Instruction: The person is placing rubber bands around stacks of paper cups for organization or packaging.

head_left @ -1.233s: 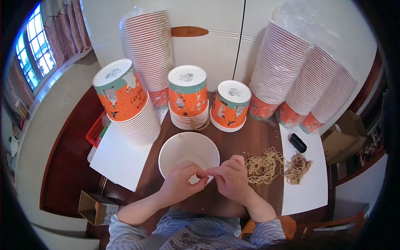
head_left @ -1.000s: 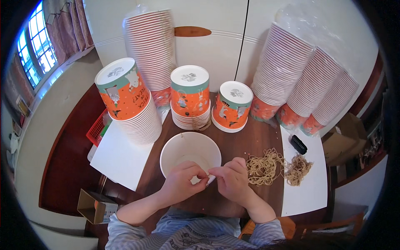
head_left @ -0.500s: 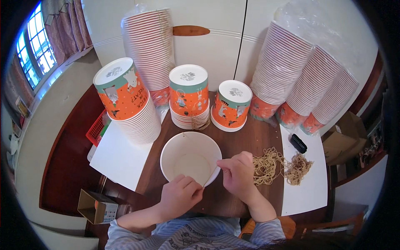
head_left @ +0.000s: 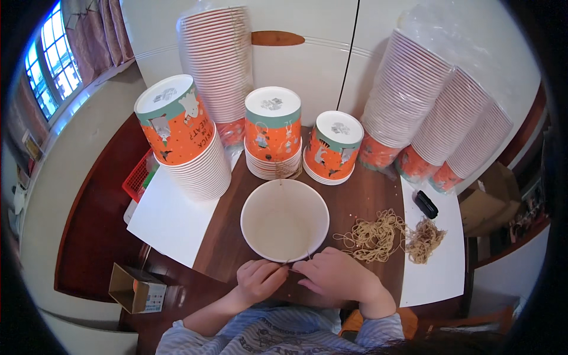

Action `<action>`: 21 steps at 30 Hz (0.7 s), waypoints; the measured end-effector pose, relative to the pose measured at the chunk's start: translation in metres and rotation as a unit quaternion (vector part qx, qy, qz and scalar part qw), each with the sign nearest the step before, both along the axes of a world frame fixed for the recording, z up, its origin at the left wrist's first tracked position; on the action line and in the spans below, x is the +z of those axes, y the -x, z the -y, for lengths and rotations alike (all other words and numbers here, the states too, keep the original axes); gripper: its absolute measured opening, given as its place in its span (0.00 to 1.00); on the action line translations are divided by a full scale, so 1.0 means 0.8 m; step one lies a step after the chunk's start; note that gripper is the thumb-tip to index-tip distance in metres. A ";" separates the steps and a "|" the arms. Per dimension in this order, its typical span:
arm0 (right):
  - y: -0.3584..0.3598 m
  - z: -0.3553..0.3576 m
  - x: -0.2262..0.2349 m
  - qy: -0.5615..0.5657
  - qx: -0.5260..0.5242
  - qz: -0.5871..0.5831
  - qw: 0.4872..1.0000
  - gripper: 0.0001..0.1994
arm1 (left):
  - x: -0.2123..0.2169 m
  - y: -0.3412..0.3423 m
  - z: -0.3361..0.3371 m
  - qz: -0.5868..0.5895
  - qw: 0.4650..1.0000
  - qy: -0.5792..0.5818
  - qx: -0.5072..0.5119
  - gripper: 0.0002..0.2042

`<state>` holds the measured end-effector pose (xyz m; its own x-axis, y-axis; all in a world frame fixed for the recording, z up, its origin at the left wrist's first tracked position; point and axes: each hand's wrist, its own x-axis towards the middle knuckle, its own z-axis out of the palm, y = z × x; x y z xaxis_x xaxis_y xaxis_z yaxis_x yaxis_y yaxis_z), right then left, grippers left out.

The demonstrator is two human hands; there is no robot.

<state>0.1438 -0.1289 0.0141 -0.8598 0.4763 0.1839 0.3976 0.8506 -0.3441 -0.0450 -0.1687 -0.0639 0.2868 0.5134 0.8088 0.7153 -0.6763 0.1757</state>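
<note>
Bowl (head_left: 284, 220), white paper with a plain inside, sits open side up on the dark wooden table (head_left: 367, 195), seen from the head camera looking straight down. Both hands meet at its near rim. The left hand (head_left: 259, 279) and the right hand (head_left: 335, 274) have their fingertips pinched together on what looks like a thin rubber band, which seems to run as a faint line across the bowl; the strand itself is too fine to make out clearly.

A loose pile of rubber bands (head_left: 376, 236) lies just right of the bowl, with a smaller clump (head_left: 423, 239) beyond it on a white sheet (head_left: 435, 266). Behind the bowl stand three stacks of upturned orange bowls (head_left: 273, 131), and tall wrapped stacks (head_left: 218, 62) lean against the wall.

By its look, the bowl is light and thin-walled, likely to dent if squeezed and to slide on the smooth wood. The rolled rim is probably the stiffest place to hold it. The band should be soft, stretchy and liable to snap back off the fingers.
</note>
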 end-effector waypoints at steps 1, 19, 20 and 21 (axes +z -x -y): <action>0.002 0.001 -0.003 0.006 -0.015 0.022 1.000 0.08 | -0.006 0.001 0.001 0.003 1.000 0.000 -0.003 0.08; 0.003 -0.016 -0.028 0.001 0.015 0.140 0.990 0.04 | -0.026 -0.038 0.029 0.489 0.720 0.479 -0.119 0.07; 0.003 -0.016 -0.027 0.001 0.016 0.139 0.990 0.04 | -0.028 -0.037 0.030 0.489 0.720 0.479 -0.119 0.07; 0.002 -0.017 -0.025 0.010 0.020 0.153 0.988 0.04 | -0.031 -0.036 0.031 0.516 0.679 0.507 -0.124 0.06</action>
<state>0.1419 -0.1155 -0.0058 -0.8915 0.4425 -0.0970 0.4527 0.8616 -0.2297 -0.0162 -0.1934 -0.0884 0.0151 0.9958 -0.0901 -0.2569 0.0909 0.9622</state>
